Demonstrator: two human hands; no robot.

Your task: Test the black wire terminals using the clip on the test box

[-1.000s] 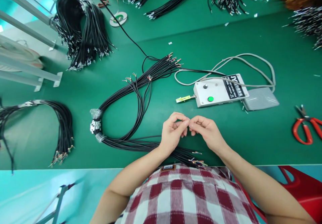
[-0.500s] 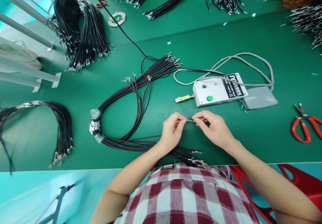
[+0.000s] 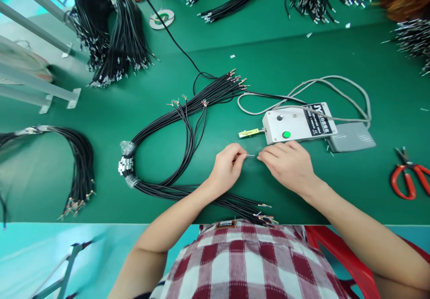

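Observation:
My left hand (image 3: 228, 167) is pinched on a black cable, and a thin pale wire end (image 3: 251, 155) sticks out past its thumb and forefinger. Just right of that tip is my right hand (image 3: 287, 167), turned knuckles up with its fingers drawn together. A small gap separates its fingertips from the wire, and whatever they hold is hidden. Under my left forearm runs a curved bundle of black cables (image 3: 148, 129), bound by a white and clear wrap (image 3: 126, 165). Stripped ends (image 3: 267, 218) of the bundle lie near the table edge.
Beyond my right hand sits a white control box (image 3: 295, 122) with a green button and a yellow-green tip, beside a grey pedal (image 3: 352, 137). Red-handled pliers (image 3: 405, 173) lie at the right. More cable bundles (image 3: 79, 173) are at the left and back, near a tape roll (image 3: 161, 19).
My right hand has rolled over so its knuckles face up, and its fingers have closed together. My left hand has shifted slightly left, still pinching. The whole view has moved a little.

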